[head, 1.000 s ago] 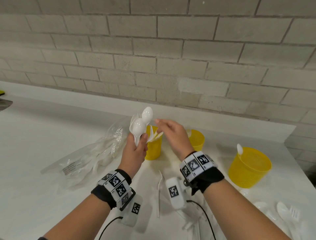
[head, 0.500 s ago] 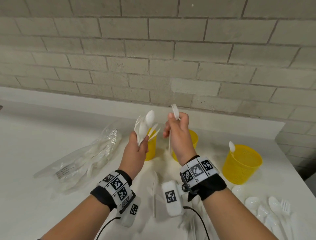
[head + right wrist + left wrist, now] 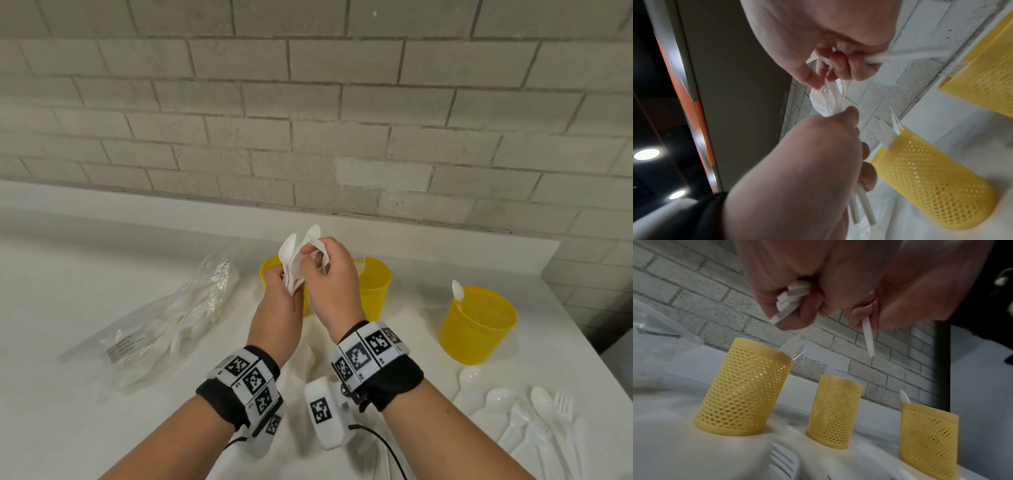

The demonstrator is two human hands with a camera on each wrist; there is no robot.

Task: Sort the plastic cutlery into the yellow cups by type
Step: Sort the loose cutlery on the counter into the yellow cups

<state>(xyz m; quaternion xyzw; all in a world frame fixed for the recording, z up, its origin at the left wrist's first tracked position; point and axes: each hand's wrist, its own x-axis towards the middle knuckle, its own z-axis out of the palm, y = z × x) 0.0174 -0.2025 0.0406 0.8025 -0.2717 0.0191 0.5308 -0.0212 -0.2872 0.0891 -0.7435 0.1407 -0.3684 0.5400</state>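
Observation:
My left hand (image 3: 287, 277) grips a bundle of white plastic cutlery (image 3: 296, 253) upright by the handles, above the left yellow cup (image 3: 269, 274). My right hand (image 3: 315, 253) holds a single white piece (image 3: 910, 56) under its curled fingers, while its thumb and forefinger touch the heads of the bundle (image 3: 828, 100). I cannot tell what type the single piece is. The left cup (image 3: 744, 389) holds a few pieces. The middle cup (image 3: 373, 291) stands behind my right hand. A spoon (image 3: 457, 291) stands in the right cup (image 3: 479, 325).
A clear plastic bag (image 3: 171, 318) with more cutlery lies at the left of the white table (image 3: 68, 291). Loose spoons and forks (image 3: 531, 418) lie at the front right near the table's edge. A brick wall runs behind the cups.
My right hand, which held one piece up apart from the bundle, has moved left and now touches the bundle's heads. The left hand still grips the bundle, a little lower.

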